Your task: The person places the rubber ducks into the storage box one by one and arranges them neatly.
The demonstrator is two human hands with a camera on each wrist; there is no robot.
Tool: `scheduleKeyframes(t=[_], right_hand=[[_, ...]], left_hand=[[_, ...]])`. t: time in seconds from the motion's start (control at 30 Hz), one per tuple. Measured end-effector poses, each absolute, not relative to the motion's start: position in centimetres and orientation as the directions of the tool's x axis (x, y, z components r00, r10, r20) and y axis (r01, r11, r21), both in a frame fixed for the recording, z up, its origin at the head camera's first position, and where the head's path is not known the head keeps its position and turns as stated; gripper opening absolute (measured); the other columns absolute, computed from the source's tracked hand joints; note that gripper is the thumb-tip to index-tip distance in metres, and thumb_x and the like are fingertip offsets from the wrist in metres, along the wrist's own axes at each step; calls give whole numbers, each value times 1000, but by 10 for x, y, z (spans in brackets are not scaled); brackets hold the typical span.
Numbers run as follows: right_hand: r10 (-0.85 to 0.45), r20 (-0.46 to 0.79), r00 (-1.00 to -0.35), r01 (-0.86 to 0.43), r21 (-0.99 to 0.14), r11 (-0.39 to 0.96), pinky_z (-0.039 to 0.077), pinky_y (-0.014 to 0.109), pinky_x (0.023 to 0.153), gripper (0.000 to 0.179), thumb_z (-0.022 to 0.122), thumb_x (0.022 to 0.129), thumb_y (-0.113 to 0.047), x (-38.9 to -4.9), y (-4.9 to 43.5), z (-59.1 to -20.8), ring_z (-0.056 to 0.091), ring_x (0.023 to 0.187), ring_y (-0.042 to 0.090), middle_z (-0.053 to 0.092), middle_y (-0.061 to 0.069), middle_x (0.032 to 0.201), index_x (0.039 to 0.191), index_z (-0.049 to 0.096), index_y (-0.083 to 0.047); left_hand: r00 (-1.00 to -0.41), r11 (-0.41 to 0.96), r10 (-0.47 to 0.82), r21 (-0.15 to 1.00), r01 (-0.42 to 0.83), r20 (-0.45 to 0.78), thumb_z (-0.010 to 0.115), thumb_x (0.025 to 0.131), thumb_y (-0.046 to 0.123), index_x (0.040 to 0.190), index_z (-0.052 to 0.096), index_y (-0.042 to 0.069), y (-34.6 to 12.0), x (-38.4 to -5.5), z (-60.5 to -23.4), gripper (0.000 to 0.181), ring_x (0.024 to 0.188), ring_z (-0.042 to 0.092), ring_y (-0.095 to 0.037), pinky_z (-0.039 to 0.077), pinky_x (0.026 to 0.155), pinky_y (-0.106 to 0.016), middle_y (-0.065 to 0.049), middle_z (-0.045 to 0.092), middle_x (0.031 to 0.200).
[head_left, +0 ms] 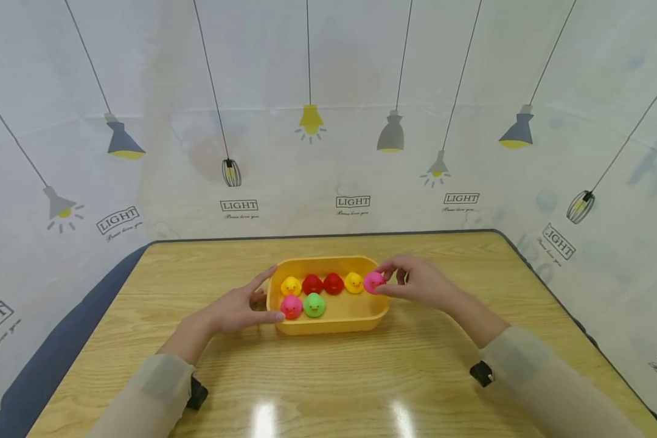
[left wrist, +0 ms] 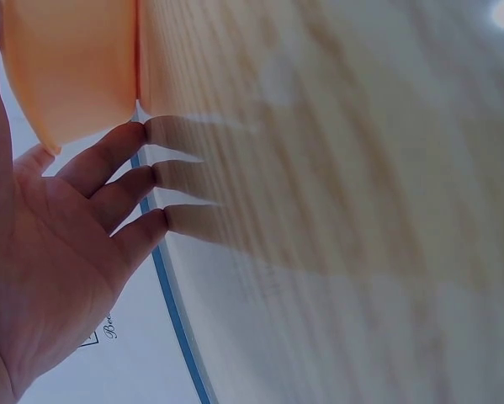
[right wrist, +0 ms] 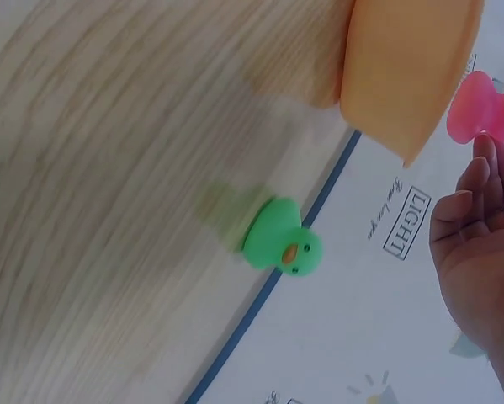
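Observation:
My left hand (head_left: 239, 307) rests at the left end of a yellow-orange plastic tray (head_left: 334, 326), its thumb along the front rim and its index finger at the back corner. In the left wrist view its other fingers (left wrist: 121, 198) stretch straight down to the tabletop beside the tray wall. My right hand (head_left: 418, 283) pinches a pink rubber duck (head_left: 373, 282) over the tray's right end. In the tray's back row sit a yellow duck (head_left: 291, 286), two red ducks (head_left: 333, 284) and another yellow duck (head_left: 354, 283). A pink duck (head_left: 291, 307) and a green duck (head_left: 314, 305) stand in front.
Another green duck (right wrist: 281, 240) sits on the wooden table (head_left: 328, 377) near the tray's right end; my right hand hides it in the head view. A pale cloth (head_left: 328, 170) printed with lamps surrounds the table's back and sides.

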State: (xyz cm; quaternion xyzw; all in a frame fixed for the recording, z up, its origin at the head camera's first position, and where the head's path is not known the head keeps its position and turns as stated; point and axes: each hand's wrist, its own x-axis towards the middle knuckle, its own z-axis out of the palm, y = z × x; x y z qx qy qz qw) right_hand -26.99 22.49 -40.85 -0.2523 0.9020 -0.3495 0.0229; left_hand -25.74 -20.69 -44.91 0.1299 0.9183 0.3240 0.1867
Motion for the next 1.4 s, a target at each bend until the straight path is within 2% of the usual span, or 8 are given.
scheduleKeyframes(t=[0.37, 0.6, 1.03, 1.4], right_hand=[[-523, 122, -843, -473, -630, 616, 53, 25, 76, 38, 90, 93, -37, -266, 190, -416, 61, 90, 18, 72, -5, 101, 123, 79, -16], [-518, 96, -850, -459, -618, 639, 56, 28, 80, 39, 90, 93, -41, -268, 173, -419, 61, 92, 16, 72, -8, 103, 124, 78, -20], [-509, 64, -858, -431, -630, 646, 54, 30, 83, 35, 88, 96, -35, -272, 158, -429, 60, 95, 17, 71, -5, 105, 125, 77, -19], [-478, 35, -878, -383, -652, 655, 53, 30, 79, 34, 89, 95, -37, -272, 155, -436, 60, 91, 17, 70, -5, 101, 123, 78, -20]], left_hand=[[-896, 754, 364, 645, 124, -254, 77, 89, 76, 173, 6, 56, -207, -257, -448, 112, 155, 46, -52, 32, 125, -79, -28, 48, 168], [-894, 750, 366, 650, 120, -257, 77, 88, 77, 173, 6, 54, -206, -256, -449, 113, 155, 46, -53, 32, 125, -79, -28, 47, 169], [-897, 755, 356, 646, 112, -261, 78, 88, 76, 172, 7, 58, -206, -256, -450, 111, 156, 46, -52, 31, 126, -79, -27, 48, 169], [-899, 754, 356, 647, 115, -255, 77, 88, 77, 172, 6, 57, -206, -256, -449, 112, 155, 47, -52, 33, 125, -79, -27, 48, 169]])
